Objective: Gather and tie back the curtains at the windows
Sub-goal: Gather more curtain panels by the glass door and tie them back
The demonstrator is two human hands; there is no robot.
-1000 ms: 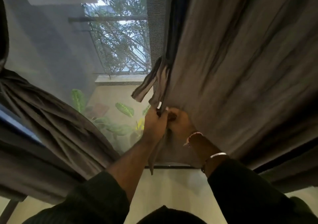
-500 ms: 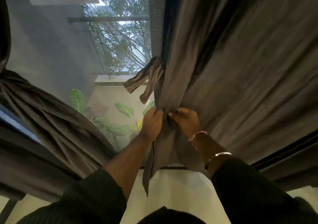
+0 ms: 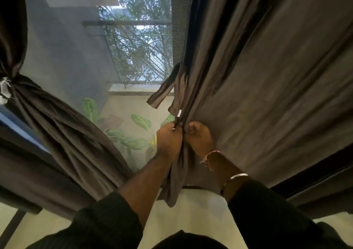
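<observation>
Grey cloth, soft and limp, makes up the right curtain (image 3: pixel 267 76); it looks light but bulky, best gripped at its inner edge. My left hand (image 3: pixel 169 139) and right hand (image 3: pixel 198 136) each clench that bunched edge, beside the loose tie strips (image 3: pixel 164 92). Left curtain (image 3: pixel 63 130) hangs already tied. No containers show.

I am watching through a single head-worn wide-angle camera, so no second view is sharing the scene. It is facing forward at the window (image 3: pixel 141 53), sitting close to the right curtain (image 3: pixel 267 88), which is filling the right half. The left hand (image 3: pixel 169 139) and right hand (image 3: pixel 198 136) are reaching into the middle, and the tied left curtain (image 3: pixel 63 130) is bending along the left edge.
</observation>
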